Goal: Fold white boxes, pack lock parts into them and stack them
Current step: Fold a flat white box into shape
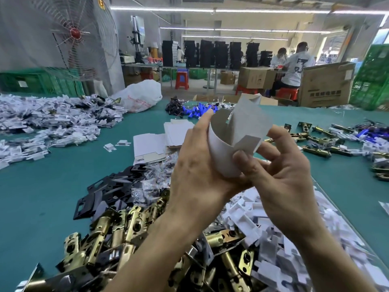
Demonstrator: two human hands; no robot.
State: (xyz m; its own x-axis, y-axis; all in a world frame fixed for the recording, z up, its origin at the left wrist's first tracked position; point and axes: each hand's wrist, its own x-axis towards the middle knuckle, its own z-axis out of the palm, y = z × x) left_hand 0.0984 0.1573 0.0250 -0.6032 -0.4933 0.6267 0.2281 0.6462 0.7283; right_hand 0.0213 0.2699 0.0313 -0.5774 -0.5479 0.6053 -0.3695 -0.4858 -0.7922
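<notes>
both hands (197, 165) (280, 165) hold box blank (237, 133) above table (42, 186).

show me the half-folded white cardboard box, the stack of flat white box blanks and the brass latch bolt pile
half-folded white cardboard box (246, 125), head view, grey inner panel
stack of flat white box blanks (148, 144), head view, top sheet
brass latch bolt pile (128, 226), head view, one barrel

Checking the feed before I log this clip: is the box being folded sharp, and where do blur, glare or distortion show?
Head view: the white box and the left hand and right hand gripping it are fairly sharp; head view, the brass latches at the bottom smear and the edges bow from the wide lens; the ceiling tube lights glare.
</notes>
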